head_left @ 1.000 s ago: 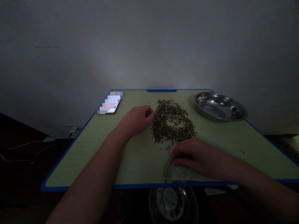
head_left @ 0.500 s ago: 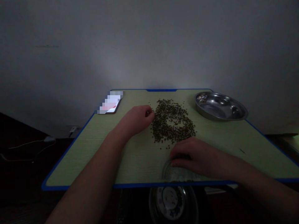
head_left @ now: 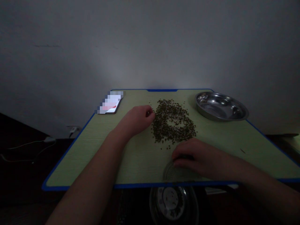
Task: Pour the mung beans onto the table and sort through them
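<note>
A spread of small dark green beans (head_left: 173, 122) lies in the middle of a pale green table (head_left: 77, 156) with a blue edge. My left hand (head_left: 137, 120) rests at the left side of the beans, fingers curled in a loose pinch against them. My right hand (head_left: 201, 157) lies palm down near the front edge, its fingers closed on a flat, clear, half-round ruler (head_left: 174, 173), just below the beans.
An empty steel bowl (head_left: 221, 107) stands at the back right of the table. A phone (head_left: 110, 104) with a lit screen lies at the back left. Under the front edge sits a round dish (head_left: 173, 204) with a few beans. Cables lie on the floor at left.
The clear ruler under my right hand has slid slightly toward the front edge of the table. My left hand has stayed beside the beans.
</note>
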### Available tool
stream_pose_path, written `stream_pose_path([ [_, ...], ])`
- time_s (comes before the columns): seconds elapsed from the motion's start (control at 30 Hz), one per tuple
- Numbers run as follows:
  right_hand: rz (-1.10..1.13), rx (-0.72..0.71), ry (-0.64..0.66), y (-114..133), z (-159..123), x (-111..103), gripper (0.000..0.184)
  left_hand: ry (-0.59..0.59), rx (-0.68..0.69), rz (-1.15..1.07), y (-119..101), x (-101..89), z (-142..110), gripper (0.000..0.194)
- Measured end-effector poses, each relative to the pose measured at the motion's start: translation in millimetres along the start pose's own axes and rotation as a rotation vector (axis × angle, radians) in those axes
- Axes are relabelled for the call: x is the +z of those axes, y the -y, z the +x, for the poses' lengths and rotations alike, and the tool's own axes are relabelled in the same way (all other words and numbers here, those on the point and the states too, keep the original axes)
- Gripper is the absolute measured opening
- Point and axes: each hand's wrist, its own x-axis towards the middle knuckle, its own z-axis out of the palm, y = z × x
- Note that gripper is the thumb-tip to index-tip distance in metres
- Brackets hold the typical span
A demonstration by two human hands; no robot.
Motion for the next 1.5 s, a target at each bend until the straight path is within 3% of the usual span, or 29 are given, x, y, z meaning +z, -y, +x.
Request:
stream_pose_path([
  [0.8,-0.020,-0.007,-0.027,7.7,-6.1,-1.6,0.017,0.007,-0.004,-0.005,-0.2,0.4,0.0,0.025],
  [1.0,-0.062,0.046,-0.189,1.4,-15.3,-16.7,0.020,-0.002,-0.001,-0.013,0.0,-0.8,-1.2,0.024],
  [1.23,-0.150,0.206,-0.462,-34.6,-40.9,-41.0,0.028,-0.004,-0.001,-0.010,-0.9,-2.3,-2.2,0.024],
  [1.4,-0.225,0.302,-0.595,-50.7,-48.2,-49.3,0.033,0.000,-0.008,-0.010,-1.4,-2.5,-3.4,0.024],
  [1.5,-0.215,0.321,-0.612,-51.6,-42.6,-49.9,0.033,-0.003,-0.007,-0.002,-0.5,-2.9,-3.5,0.023],
])
